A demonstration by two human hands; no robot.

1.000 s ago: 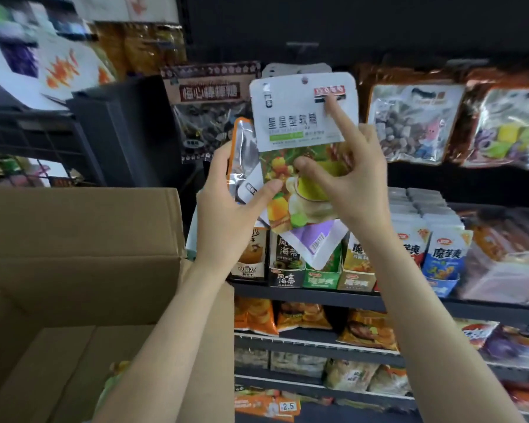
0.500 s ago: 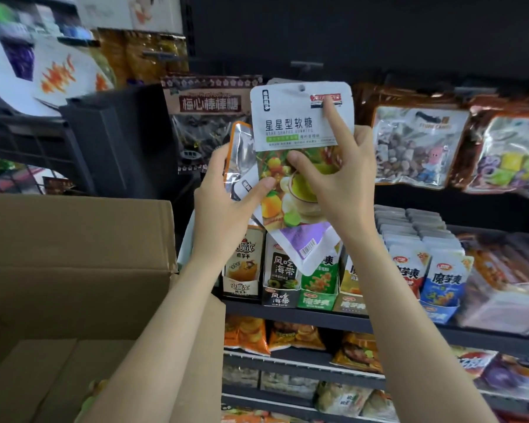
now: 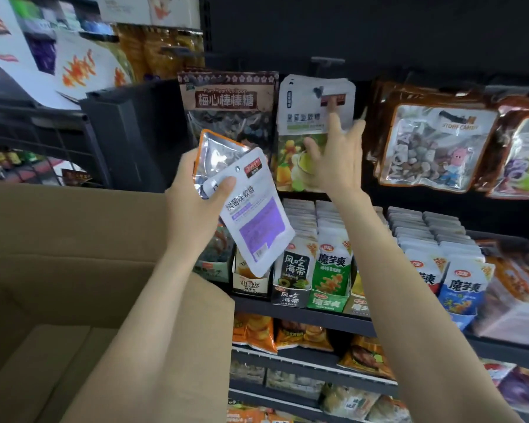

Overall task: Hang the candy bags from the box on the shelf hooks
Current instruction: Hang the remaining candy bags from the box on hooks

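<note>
Left fingers [image 3: 223,186] round purple candy bag [image 3: 254,215]

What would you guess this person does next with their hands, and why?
Probably the right hand comes back to take the purple-labelled bag from the left hand. The green fruit bag already hangs on the hook, the right fingers are spread open, and the left hand grips more bags.
</note>
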